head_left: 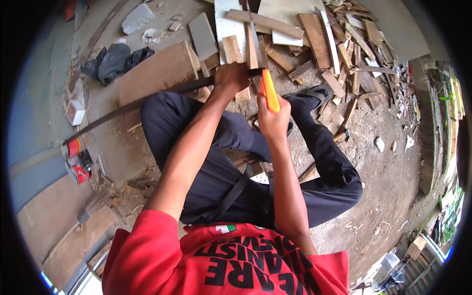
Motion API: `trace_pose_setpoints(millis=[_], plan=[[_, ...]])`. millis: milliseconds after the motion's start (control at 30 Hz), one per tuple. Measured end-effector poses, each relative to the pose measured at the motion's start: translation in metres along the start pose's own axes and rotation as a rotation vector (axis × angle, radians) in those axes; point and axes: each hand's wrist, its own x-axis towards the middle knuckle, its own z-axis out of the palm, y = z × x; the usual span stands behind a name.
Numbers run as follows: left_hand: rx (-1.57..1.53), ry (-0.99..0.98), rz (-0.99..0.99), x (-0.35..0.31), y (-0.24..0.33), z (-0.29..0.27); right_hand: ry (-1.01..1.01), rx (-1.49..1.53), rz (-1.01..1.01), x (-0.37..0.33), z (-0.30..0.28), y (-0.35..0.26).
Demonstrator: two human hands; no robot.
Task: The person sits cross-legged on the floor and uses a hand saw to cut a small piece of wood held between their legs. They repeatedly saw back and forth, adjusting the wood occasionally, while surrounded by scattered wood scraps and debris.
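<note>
My left hand (232,78) is closed around a long, dark, narrow strip (132,104), near its right end. The strip runs down to the left, passing over my bent left knee. My right hand (274,117) grips the orange and yellow handle of a handsaw (270,91). Its thin blade (253,34) points away from me, just beyond the strip's end. Against the scraps behind it, whether the blade touches the strip is hard to make out.
Beyond my hands lies a heap of wood offcuts (314,42). A brown board (157,73) and a black plastic bag (113,63) are at the far left. A red and black object (77,161) lies at left. My dark-trousered legs are folded on the dusty floor (378,182).
</note>
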Motion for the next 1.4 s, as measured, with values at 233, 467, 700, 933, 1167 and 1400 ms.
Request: trace_pose_setpoints(millis=[233,467,700,933,1167,1400], plan=[[-0.02,0.148,0.034,0.011,-0.021,0.027,-0.103,-0.146,-0.027,-0.18,-0.087,-0.014],[0.002,0.091,0.016,0.007,-0.008,0.015,-0.008,0.006,0.046,-0.014,-0.015,-0.015],[-0.051,0.044,-0.009,0.01,-0.011,0.003,-0.019,-0.018,0.026,-0.077,-0.024,0.0],[0.002,0.201,0.033,0.003,-0.021,0.032,-0.025,-0.051,0.071,-0.14,-0.068,-0.008],[-0.027,-0.014,-0.013,-0.005,0.008,-0.006,0.039,-0.074,-0.061,0.022,0.002,-0.007],[-0.001,0.222,0.073,0.011,-0.022,0.026,-0.068,-0.174,0.028,-0.176,-0.079,-0.024]])
